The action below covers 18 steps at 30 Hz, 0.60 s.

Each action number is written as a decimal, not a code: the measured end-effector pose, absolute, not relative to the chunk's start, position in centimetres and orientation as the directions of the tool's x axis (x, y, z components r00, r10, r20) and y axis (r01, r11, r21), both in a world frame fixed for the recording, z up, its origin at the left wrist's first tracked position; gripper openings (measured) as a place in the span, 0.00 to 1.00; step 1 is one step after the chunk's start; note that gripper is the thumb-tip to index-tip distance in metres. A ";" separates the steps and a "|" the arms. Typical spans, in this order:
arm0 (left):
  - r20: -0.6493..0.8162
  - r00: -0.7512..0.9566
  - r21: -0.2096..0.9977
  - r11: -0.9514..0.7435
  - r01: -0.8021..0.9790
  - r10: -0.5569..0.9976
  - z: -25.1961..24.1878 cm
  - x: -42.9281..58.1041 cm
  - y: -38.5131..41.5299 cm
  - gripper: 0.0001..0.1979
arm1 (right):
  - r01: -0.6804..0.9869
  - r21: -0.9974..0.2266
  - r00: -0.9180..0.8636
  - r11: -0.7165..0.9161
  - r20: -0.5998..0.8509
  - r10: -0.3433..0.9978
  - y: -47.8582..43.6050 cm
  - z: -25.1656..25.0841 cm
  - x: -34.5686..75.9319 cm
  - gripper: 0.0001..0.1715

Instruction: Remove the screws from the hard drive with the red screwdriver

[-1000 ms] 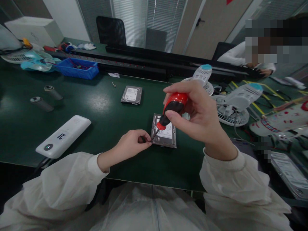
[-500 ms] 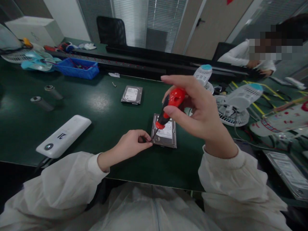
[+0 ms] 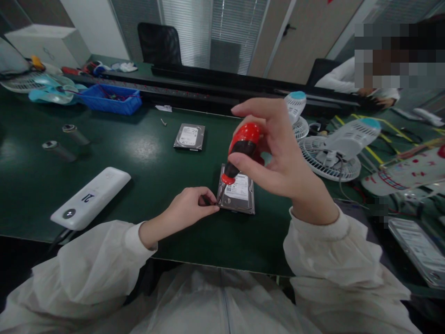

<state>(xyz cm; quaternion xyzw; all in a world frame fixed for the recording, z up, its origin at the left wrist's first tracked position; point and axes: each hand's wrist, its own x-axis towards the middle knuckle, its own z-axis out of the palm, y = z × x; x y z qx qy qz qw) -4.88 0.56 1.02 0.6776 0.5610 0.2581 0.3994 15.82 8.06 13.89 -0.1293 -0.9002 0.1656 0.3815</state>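
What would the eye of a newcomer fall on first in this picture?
Probably the red-and-black screwdriver, slanting from the right hand over a hard drive, with the left hand at its near-left corner. Next, perhaps, the bright blue bin at far left and the white device at near left.

A dark number 21 (image 3: pixel 88 198) stands on the white power bank (image 3: pixel 104 186).

One screwdriver (image 3: pixel 243 147), two cylinders (image 3: pixel 60 151) (image 3: pixel 77 135) and at least two hard drives (image 3: pixel 239 191) (image 3: pixel 189 137) show.
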 end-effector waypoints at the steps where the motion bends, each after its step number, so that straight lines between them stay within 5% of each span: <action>1: -0.098 0.237 0.829 -0.052 0.557 0.967 1.1 -4.9 0.6 0.15 | 0.135 -0.350 -0.678 0.927 0.650 0.344 8.1 13.9 15.7 0.23; 4: -0.097 0.241 0.806 -0.066 0.589 0.966 1.3 -4.9 0.6 0.14 | 0.198 -0.286 -0.706 0.937 0.622 0.339 8.3 14.0 15.6 0.18; 12: -0.131 0.238 0.757 -0.058 0.651 0.962 1.8 -4.7 0.6 0.15 | 0.169 -0.382 -0.686 0.909 0.616 0.387 8.0 14.1 15.8 0.23; 18: -0.132 0.231 0.747 -0.057 0.662 0.964 2.0 -4.6 0.6 0.14 | 0.161 -0.297 -0.708 0.941 0.629 0.320 8.0 14.2 15.5 0.16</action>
